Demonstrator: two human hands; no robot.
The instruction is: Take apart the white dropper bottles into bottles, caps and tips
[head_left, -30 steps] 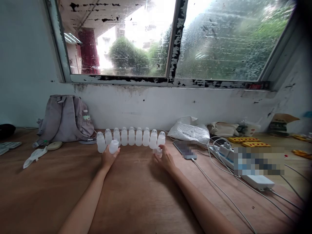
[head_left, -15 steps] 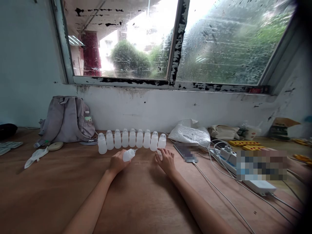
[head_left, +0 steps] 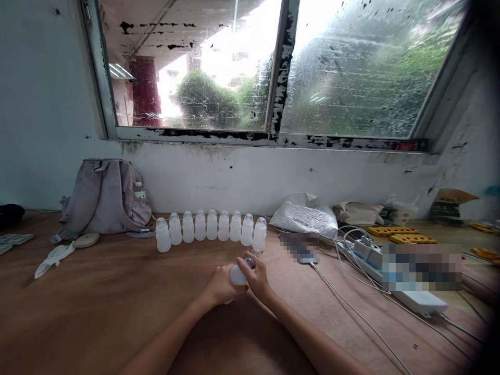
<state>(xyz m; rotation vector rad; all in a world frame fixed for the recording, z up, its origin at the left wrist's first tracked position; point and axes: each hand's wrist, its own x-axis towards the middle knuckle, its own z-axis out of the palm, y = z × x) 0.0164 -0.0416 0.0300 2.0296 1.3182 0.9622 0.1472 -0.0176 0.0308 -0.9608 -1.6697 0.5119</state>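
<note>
My left hand [head_left: 222, 284] is wrapped round a small frosted white squeeze bottle [head_left: 237, 276], tilted over the table. My right hand [head_left: 255, 273] is at the bottle's upper end, its fingers closed on a clear cap [head_left: 249, 262]. The fingers partly hide the cap, so I cannot tell how far on it sits. Behind my hands, several similar frosted bottles [head_left: 211, 226] with clear caps stand upright in a slightly curved row. The rightmost bottle [head_left: 259, 235] of the row is just beyond my right hand.
A grey backpack [head_left: 103, 200] leans against the wall at left, near a white plastic scrap [head_left: 57, 258]. On the right are a silvery plastic bag [head_left: 307, 216], a partly blurred phone [head_left: 307, 254] and a white power strip [head_left: 420, 302] with cables. The window [head_left: 187, 94] is above.
My left hand has carried the bottle right and nearer to me. My right hand has come away from beside the rightmost bottle and met the held bottle's top with the clear cap.
</note>
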